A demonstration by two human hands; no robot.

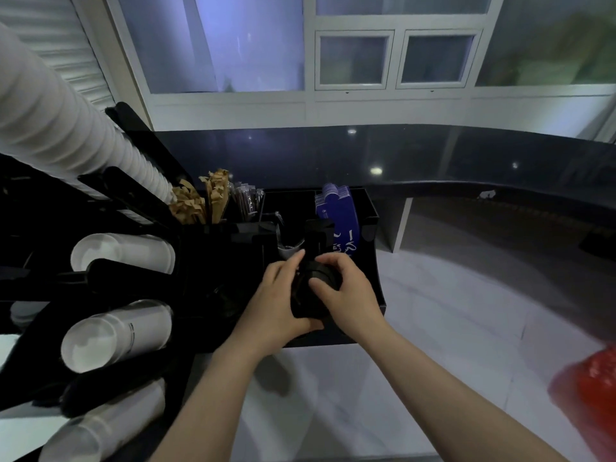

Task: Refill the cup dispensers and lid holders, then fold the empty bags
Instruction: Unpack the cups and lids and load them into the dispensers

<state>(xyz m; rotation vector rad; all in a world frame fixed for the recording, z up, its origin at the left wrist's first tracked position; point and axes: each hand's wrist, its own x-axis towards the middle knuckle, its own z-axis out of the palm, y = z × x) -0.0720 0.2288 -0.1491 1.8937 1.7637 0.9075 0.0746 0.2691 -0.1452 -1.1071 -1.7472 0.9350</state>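
- Head view. Dark glossy counter (pixel 416 155) ran below a white-framed window (pixel 393 58); pale tiled floor lay beneath.
- Black organiser (pixel 371 225) stood at the counter's near edge, holding brown packets (pixel 200 201), wrapped straws (pixel 248 200) and blue sleeves (pixel 336 208).
- Stack of black lids (pixel 315 291) was held over the organiser's front compartment, which I judged to be the lid holder.
- Left hand (pixel 276 301) gripped the stack from the left and below, fingers curled round it. Right hand (pixel 346 288) pinched the top, fingers together on the upper lid.
- Handling, judged: lids light, thin, somewhat springy plastic; nested stack liable to slew or shed a lid if squeezed at one end. Best taken at both ends, or round the sides.
- Left side: white cup stacks (pixel 116 331) projected from the dispenser rack (pixel 110 271), near the left forearm; a long cup column (pixel 60 128) leaned overhead.
- Room: open floor to the right; a red bag (pixel 590 391) sat at the far right edge, well apart. Tight clearance only at the holder walls.
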